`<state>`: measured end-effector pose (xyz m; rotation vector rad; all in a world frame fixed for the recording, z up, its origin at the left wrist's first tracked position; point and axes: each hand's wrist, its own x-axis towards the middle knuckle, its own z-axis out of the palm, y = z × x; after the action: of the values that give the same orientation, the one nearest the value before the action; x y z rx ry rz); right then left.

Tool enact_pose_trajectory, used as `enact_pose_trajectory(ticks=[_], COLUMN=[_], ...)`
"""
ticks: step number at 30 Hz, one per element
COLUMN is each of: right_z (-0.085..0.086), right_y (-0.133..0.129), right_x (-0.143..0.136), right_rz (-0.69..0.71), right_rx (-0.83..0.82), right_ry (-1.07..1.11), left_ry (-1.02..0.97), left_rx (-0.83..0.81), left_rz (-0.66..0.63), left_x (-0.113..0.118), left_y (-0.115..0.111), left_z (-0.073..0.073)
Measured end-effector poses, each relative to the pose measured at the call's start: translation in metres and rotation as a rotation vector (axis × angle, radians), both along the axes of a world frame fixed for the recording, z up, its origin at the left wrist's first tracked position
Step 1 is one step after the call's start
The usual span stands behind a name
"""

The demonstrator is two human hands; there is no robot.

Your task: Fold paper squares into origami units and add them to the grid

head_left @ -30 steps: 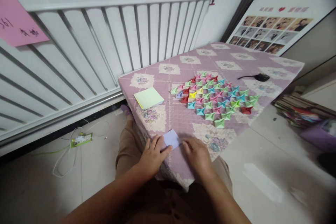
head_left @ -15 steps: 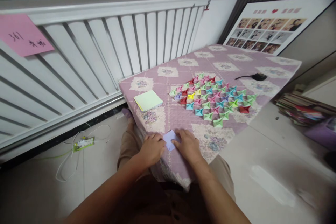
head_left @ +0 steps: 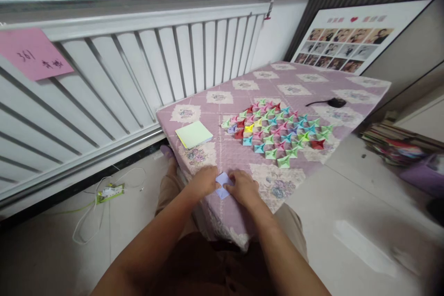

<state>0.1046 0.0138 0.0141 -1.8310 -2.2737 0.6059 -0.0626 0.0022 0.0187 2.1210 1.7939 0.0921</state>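
Note:
A small lilac origami paper (head_left: 224, 187), folded into a square with crease lines on it, lies at the near end of the table between my hands. My left hand (head_left: 205, 182) grips its left edge with thumb and fingers. On the opposite edge, my right hand (head_left: 244, 187) pinches the paper, its thumb lying across the top. A stack of square paper (head_left: 194, 134), pale green on top, rests beyond my left hand. Farther right stand rows of folded paper pieces (head_left: 268, 139) in green, pink, red, blue and yellow.
A purple flowered cloth (head_left: 239, 157) covers the table. A black object with a cord (head_left: 336, 102) lies at its far right. The white radiator (head_left: 138, 64) runs along the left side. On the floor are a power strip (head_left: 110, 192) and stacked papers (head_left: 388, 143).
My left hand's fingers have shifted on the paper's left edge, with the thumb now more over it. The view has moved slightly; the paper stays between both hands.

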Motion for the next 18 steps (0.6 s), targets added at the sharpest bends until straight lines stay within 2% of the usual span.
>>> enact_pose_trajectory(ticks=[6, 18], right_z=[0.001, -0.005], right_y=[0.001, -0.009], right_x=[0.0, -0.001], right_rz=[-0.018, 0.043], right_rx=[-0.022, 0.049], right_ry=[0.019, 0.208], left_ry=[-0.05, -0.171], left_rx=[-0.006, 0.068], left_rz=[-0.04, -0.052], left_x=[-0.002, -0.003], left_y=[0.007, -0.004], left_z=[-0.003, -0.009])
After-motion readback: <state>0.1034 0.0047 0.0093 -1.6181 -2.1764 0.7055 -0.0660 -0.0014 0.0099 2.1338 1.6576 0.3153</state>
